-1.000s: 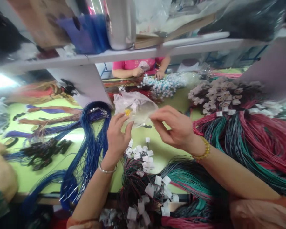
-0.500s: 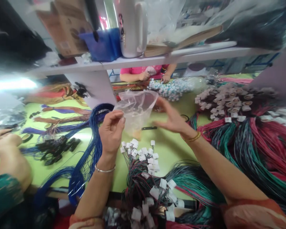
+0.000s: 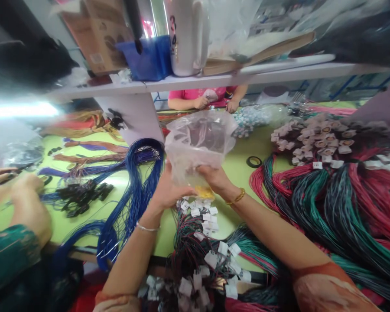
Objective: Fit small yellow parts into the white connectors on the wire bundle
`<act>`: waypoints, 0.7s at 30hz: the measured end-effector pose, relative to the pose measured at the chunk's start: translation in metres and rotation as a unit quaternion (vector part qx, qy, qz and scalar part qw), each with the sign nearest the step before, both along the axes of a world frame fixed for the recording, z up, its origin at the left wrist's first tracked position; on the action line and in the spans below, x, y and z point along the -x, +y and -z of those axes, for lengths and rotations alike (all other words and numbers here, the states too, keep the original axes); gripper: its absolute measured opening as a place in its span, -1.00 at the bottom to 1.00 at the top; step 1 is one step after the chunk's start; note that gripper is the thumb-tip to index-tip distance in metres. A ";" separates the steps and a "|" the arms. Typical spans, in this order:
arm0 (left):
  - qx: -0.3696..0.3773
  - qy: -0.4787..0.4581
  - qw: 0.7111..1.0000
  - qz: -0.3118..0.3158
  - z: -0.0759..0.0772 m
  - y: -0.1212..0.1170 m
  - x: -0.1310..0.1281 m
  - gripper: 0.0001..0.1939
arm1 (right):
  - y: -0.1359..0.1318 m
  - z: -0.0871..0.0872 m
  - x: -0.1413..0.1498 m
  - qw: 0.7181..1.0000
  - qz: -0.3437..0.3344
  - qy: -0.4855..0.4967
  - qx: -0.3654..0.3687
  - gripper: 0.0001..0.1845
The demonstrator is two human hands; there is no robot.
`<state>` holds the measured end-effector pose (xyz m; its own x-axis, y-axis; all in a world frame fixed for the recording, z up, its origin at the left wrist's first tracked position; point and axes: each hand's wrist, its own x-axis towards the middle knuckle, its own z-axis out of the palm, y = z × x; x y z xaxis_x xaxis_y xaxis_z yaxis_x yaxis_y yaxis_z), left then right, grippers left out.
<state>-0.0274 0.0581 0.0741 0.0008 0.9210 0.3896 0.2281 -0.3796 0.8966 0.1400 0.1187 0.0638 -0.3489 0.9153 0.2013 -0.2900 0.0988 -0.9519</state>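
Observation:
A clear plastic bag (image 3: 198,141) stands up between my hands with its top gaping. Small yellow pieces (image 3: 204,192) lie in its bottom corner. My left hand (image 3: 169,187) grips the bag's lower left side, thumb in front and the other fingers partly hidden behind the film. On the lower right, my right hand (image 3: 217,180) is closed on the bag, its fingertips pressed against the plastic. Just below the bag are white connectors (image 3: 209,223) on the ends of thin dark and red wires.
Blue wire bundles (image 3: 139,173) lie left of my hands, with black connectors (image 3: 81,199) beyond. Red, black and green wire bundles (image 3: 331,195) fill the right. A black tape ring (image 3: 254,161) lies nearby. A shelf (image 3: 247,80) crosses above. Co-workers' hands show at left and across.
My right hand has come in from beside the bag and taken hold of its lower right side. My left hand has shifted down along the bag, which has opened wider.

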 end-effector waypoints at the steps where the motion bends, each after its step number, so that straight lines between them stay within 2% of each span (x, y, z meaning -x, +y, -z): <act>1: 0.050 -0.034 0.997 0.039 0.006 0.000 -0.011 0.00 | -0.005 -0.001 0.005 1.000 -0.002 0.012 -0.003 -0.75; 3: 0.101 -0.124 0.986 0.044 0.016 -0.001 -0.031 -0.20 | -0.013 -0.002 0.014 0.998 -0.031 0.046 -0.006 -0.62; 6: 0.144 -0.261 0.954 -0.010 0.026 0.002 -0.040 -0.40 | -0.013 -0.004 0.013 0.995 -0.078 0.059 -0.006 -0.47; 8: 0.155 -0.319 0.933 -0.061 0.030 0.006 -0.031 -0.50 | -0.007 -0.004 0.003 0.997 -0.033 0.014 -0.064 -0.38; 10: 0.155 -0.349 0.918 -0.108 0.031 0.010 -0.020 -0.58 | -0.003 -0.002 -0.009 0.981 0.057 -0.060 -0.175 -0.32; 12: 0.145 -0.383 0.899 -0.156 0.029 0.011 -0.014 -0.60 | -0.006 0.004 -0.015 0.930 0.104 -0.146 -0.321 -0.28; 14: 0.136 -0.424 0.874 -0.195 0.026 0.009 -0.017 -0.58 | -0.014 0.014 -0.013 0.849 0.080 -0.243 -0.462 -0.21; 16: 0.144 -0.457 0.854 -0.202 0.020 0.005 -0.023 -0.59 | -0.023 0.025 -0.004 0.769 0.048 -0.334 -0.543 -0.21; 17: 0.159 -0.471 0.848 -0.184 0.017 0.002 -0.026 -0.60 | -0.026 0.031 0.001 0.742 0.039 -0.369 -0.558 -0.26; 18: 0.184 -0.482 0.843 -0.153 0.015 0.000 -0.028 -0.60 | -0.028 0.035 0.004 0.727 0.032 -0.392 -0.562 -0.33; 19: 0.210 -0.490 0.838 -0.119 0.012 -0.003 -0.029 -0.61 | -0.029 0.038 0.007 0.724 0.022 -0.402 -0.560 -0.40; 20: 0.227 -0.492 0.836 -0.090 0.010 -0.005 -0.028 -0.63 | -0.030 0.040 0.007 0.733 0.010 -0.397 -0.553 -0.46; 21: 0.232 -0.490 0.837 -0.076 0.010 -0.006 -0.026 -0.66 | -0.030 0.039 0.007 0.754 -0.004 -0.379 -0.536 -0.51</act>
<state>-0.0013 0.0517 0.0645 -0.2409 0.9337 -0.2650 -0.6894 0.0276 0.7239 0.1332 0.0890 0.0243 -0.7405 0.3654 0.5640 0.2934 0.9308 -0.2178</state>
